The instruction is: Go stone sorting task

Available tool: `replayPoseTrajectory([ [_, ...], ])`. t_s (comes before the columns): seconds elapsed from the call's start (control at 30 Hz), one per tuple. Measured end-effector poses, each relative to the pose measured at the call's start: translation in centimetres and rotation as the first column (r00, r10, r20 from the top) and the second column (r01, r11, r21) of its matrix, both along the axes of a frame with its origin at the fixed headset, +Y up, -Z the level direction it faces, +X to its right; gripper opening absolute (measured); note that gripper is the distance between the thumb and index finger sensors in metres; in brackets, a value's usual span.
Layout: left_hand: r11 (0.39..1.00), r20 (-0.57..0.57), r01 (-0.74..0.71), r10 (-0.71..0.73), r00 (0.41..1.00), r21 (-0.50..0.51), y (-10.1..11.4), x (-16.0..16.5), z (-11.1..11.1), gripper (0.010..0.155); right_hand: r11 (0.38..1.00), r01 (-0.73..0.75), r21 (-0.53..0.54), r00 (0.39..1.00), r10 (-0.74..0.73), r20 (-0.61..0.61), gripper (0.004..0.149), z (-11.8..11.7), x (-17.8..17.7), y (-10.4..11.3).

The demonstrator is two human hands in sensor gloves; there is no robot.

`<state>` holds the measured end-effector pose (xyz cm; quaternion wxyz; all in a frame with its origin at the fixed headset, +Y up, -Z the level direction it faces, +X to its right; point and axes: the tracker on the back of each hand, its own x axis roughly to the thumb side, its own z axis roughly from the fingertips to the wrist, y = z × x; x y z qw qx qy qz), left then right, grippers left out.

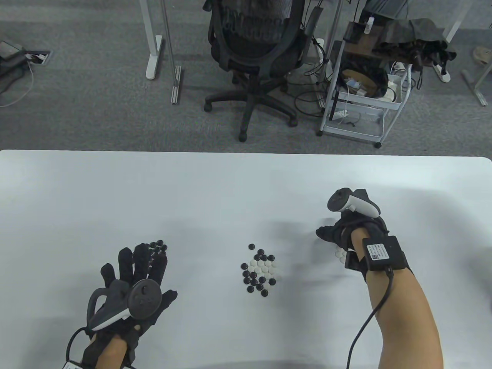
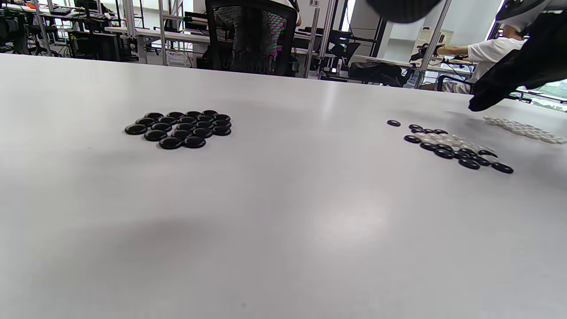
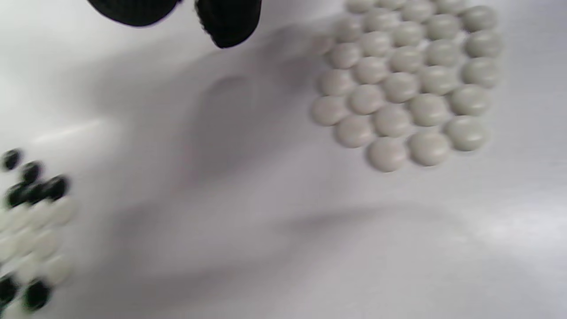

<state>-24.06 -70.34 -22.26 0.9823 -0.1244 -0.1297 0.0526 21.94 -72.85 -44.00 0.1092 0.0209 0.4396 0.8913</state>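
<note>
A mixed pile of black and white Go stones (image 1: 260,273) lies at the table's middle, also seen as the mixed pile (image 2: 452,148) and the blurred mixed pile (image 3: 31,230). A group of black stones (image 1: 158,246) (image 2: 179,128) lies to the left. My left hand (image 1: 148,265) is flat with straight, spread fingers reaching that group's near edge. White stones (image 1: 340,254) (image 3: 407,79) (image 2: 525,128) form a group on the right. My right hand (image 1: 326,233) hovers just over them with loosely curled fingers pointing left; its fingertips (image 3: 228,20) show no stone between them.
The white table (image 1: 215,192) stretches wide behind the stones, its far edge (image 1: 246,152) bordering grey carpet. An office chair (image 1: 253,46) and a wire cart (image 1: 365,88) stand beyond it. A person sits at a distant desk (image 2: 483,51).
</note>
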Motion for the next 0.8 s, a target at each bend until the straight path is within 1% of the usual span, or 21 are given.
replayPoseTrajectory([
  [0.07,1.0,0.0,0.002,-0.002,1.0,-0.003,0.0,0.0,0.0,0.078,0.999,0.023,-0.026,0.994,-0.025,-0.102,0.063,0.9,-2.2,0.6],
  [0.2,1.0,0.004,0.007,-0.007,1.0,-0.005,0.0,0.2,0.0,0.077,0.998,0.049,-0.036,0.967,-0.056,-0.249,0.062,2.8,-5.9,1.1],
  [0.33,1.0,0.008,0.006,-0.006,1.0,-0.001,0.1,0.3,0.0,0.077,0.997,0.055,-0.059,0.926,-0.073,-0.369,0.061,4.8,-9.2,0.3],
  [0.4,1.0,0.008,0.005,-0.005,1.0,-0.001,0.0,0.2,0.0,0.077,0.997,0.049,-0.054,0.912,-0.067,-0.404,0.062,5.2,-10.3,-0.1],
  [0.5,1.0,0.008,0.004,-0.004,1.0,0.0,0.0,0.2,0.0,0.077,0.997,0.052,-0.062,0.909,-0.073,-0.411,0.062,5.4,-11.0,-1.0],
  [0.6,1.0,0.009,0.001,-0.001,1.0,0.006,0.1,0.3,0.1,0.077,0.996,0.051,-0.073,0.915,-0.076,-0.397,0.062,5.3,-10.8,-1.7],
  [0.7,1.0,0.01,-0.005,0.005,1.0,0.01,0.2,0.2,0.1,0.077,0.996,0.042,-0.073,0.925,-0.067,-0.374,0.062,5.2,-9.9,-2.4],
  [0.8,1.0,0.01,-0.006,0.006,1.0,0.008,0.2,0.2,0.1,0.078,0.998,0.031,-0.061,0.941,-0.049,-0.335,0.061,4.8,-8.3,-2.2],
])
